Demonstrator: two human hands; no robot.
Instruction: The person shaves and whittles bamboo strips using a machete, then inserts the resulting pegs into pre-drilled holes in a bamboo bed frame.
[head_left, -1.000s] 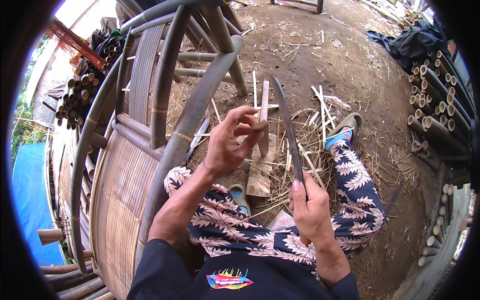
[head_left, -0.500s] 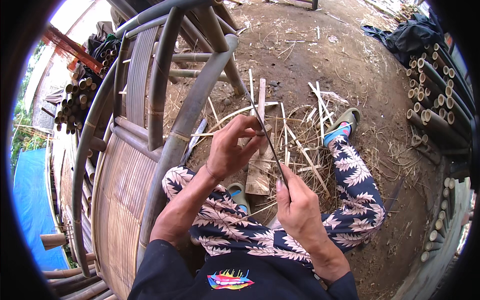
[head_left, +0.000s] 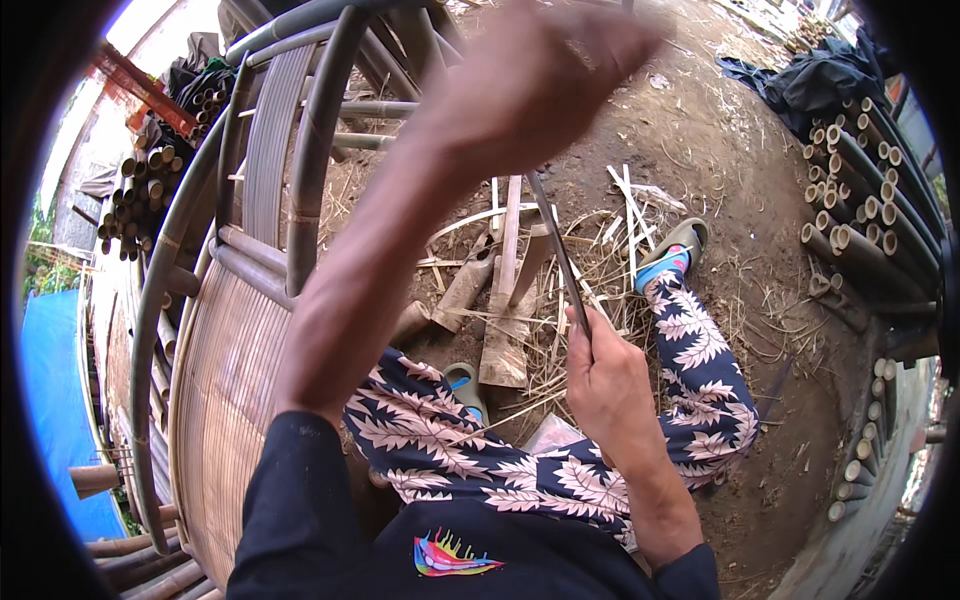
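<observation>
Head camera: I see the left hand [head_left: 555, 85] has swung up high, all blurry, so I can't tell what it holds. The right hand [head_left: 615, 375] grips the long knife [head_left: 562, 250] near pale strips [head_left: 627, 195]; work at the blade seems paused.

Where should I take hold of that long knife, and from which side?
Probably by its handle end, where the right hand is wrapped, coming from the near side: the long knife has a narrow blade that points away from that side.
</observation>
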